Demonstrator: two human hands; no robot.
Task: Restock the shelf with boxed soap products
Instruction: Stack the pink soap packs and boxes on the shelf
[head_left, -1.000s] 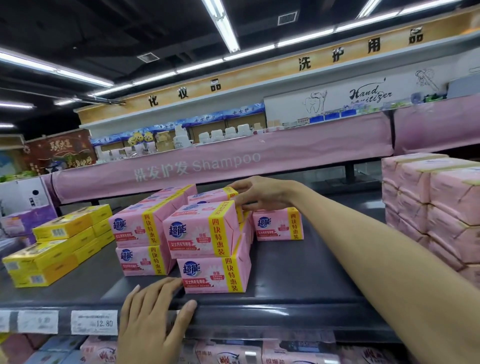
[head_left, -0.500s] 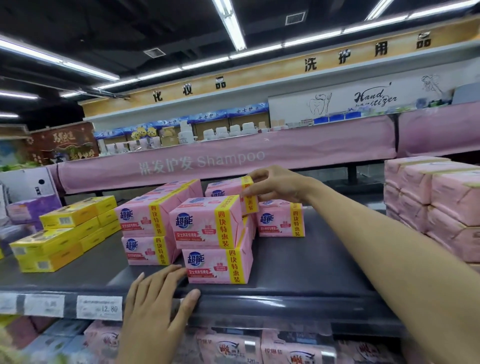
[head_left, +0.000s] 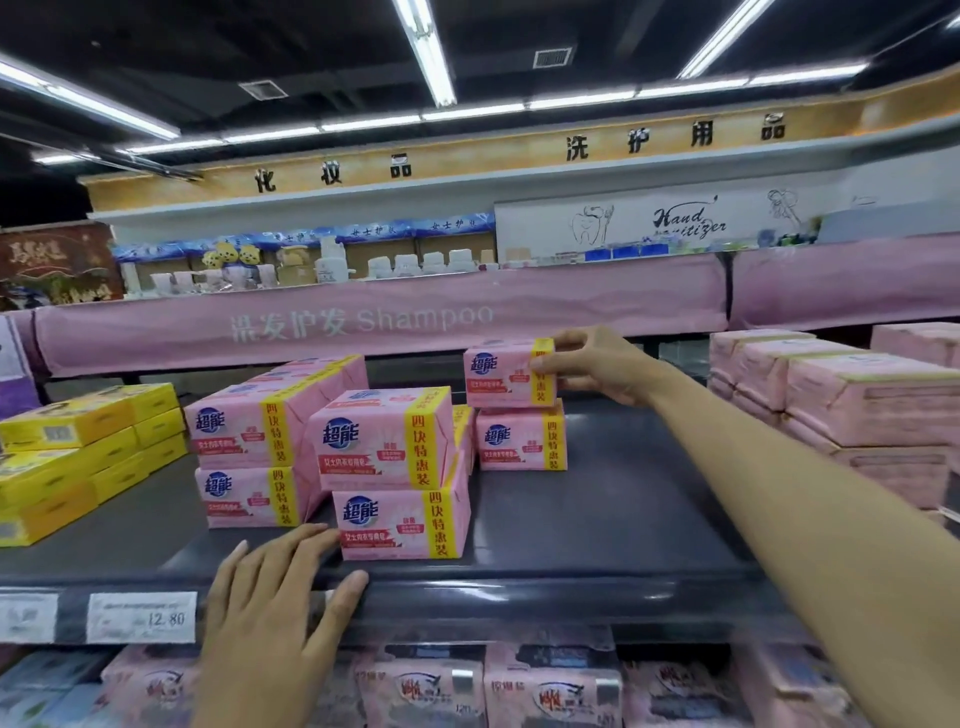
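your left hand (head_left: 265, 623): bare, wrist bare | your right hand (head_left: 602, 366): bare | your right forearm (head_left: 779, 493): bare to frame edge

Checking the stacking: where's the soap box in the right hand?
Head view, near centre: the right hand grips the soap box directly over another pink box, right of the two-high stacks.

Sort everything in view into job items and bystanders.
Job: right hand gripping the raised pink soap box; lone box right under it; stacked pink soap boxes; dark shelf; left hand flat on its front edge.
Bystanders: yellow boxes; price tag; wrapped pink packs at right; Shampoo banner.
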